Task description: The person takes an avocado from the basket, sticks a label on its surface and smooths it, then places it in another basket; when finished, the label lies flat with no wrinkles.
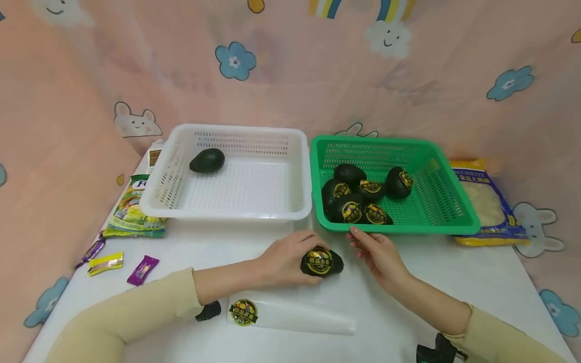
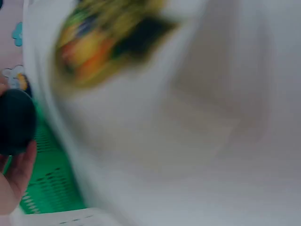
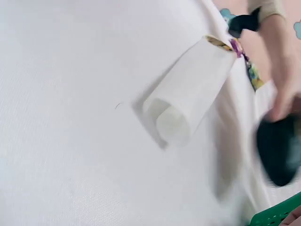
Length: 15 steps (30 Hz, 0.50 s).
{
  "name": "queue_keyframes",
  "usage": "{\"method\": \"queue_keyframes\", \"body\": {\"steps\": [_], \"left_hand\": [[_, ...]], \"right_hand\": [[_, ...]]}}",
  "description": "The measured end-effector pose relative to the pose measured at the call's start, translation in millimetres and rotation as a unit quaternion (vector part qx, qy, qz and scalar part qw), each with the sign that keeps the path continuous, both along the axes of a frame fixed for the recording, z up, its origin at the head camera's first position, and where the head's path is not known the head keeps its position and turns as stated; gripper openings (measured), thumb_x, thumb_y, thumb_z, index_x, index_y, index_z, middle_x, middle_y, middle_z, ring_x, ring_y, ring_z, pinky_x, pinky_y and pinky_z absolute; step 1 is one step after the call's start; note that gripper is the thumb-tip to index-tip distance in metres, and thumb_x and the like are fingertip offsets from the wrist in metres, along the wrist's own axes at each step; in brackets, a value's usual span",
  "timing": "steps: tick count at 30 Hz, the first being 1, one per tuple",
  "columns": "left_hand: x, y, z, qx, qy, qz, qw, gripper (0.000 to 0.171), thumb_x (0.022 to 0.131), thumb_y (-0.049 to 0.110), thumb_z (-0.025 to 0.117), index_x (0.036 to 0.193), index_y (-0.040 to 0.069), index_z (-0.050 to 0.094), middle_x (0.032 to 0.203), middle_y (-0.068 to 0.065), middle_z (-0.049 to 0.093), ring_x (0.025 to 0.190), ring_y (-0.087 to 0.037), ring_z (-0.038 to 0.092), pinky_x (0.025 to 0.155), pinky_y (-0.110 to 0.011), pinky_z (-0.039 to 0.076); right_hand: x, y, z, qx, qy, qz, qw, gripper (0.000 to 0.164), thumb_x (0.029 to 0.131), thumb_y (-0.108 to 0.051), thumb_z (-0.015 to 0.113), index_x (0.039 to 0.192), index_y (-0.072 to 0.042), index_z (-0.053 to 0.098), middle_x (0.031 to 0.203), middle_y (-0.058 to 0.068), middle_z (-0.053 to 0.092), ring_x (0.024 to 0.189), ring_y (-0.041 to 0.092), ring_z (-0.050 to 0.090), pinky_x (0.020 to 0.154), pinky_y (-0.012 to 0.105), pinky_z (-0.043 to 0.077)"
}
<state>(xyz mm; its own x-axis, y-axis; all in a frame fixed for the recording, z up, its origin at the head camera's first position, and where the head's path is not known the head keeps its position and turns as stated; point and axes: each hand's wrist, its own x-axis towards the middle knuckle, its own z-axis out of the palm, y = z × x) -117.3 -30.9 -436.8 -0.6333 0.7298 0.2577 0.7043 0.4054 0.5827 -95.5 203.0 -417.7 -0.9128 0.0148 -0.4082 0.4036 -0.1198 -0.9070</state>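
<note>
My left hand (image 1: 282, 261) grips a dark avocado (image 1: 337, 264) above the table, a round black-and-gold sticker (image 1: 318, 261) on its side. Its dark skin also shows at the edges of the left wrist view and the right wrist view. Close to the green basket's front rim is my right hand (image 1: 382, 259), fingers loosely bent and holding nothing. Below the hands lies a curled white sheet of backing paper (image 1: 308, 316), one gold sticker (image 1: 243, 312) at its left end. The right wrist view shows the backing paper (image 3: 193, 84) rolled into a tube.
A white basket (image 1: 227, 214) holds one plain avocado (image 1: 207, 160). Beside it, a green basket (image 1: 436, 222) contains several avocados (image 1: 351, 206), most with stickers. Snack bags (image 1: 136, 212) and small wrapped candies (image 1: 142, 270) lie left; a yellow-and-blue bag (image 1: 487, 201) lies right.
</note>
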Motion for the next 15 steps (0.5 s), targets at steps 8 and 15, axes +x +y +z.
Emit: {"method": "queue_keyframes", "body": {"steps": [8, 15], "left_hand": [[-69.1, 39.3, 82.2, 0.051, 0.013, 0.024, 0.9983, 0.055, 0.075, 0.036, 0.083, 0.12, 0.018, 0.058, 0.118, 0.004, 0.055, 0.104, -0.007, 0.053, 0.086, -0.021, 0.046], [-109.4, 64.9, 76.2, -0.054, 0.006, 0.095, 0.994, 0.092, 0.078, 0.056, 0.076, 0.148, 0.013, 0.035, 0.152, -0.011, 0.03, 0.136, -0.024, 0.035, 0.104, -0.035, 0.041]], "right_hand": [[-2.3, 0.2, -5.2, -0.01, 0.0, -0.01, 1.0, 0.015, 0.098, -0.022, 0.061, 0.096, -0.008, 0.066, 0.09, -0.002, 0.067, 0.082, 0.008, 0.059, 0.076, 0.02, 0.05], [-0.1, 0.2, -6.7, 0.009, -0.003, -0.011, 1.0, 0.031, 0.095, -0.03, 0.066, 0.104, -0.001, 0.061, 0.093, 0.001, 0.066, 0.086, 0.014, 0.057, 0.083, 0.025, 0.05]]}}
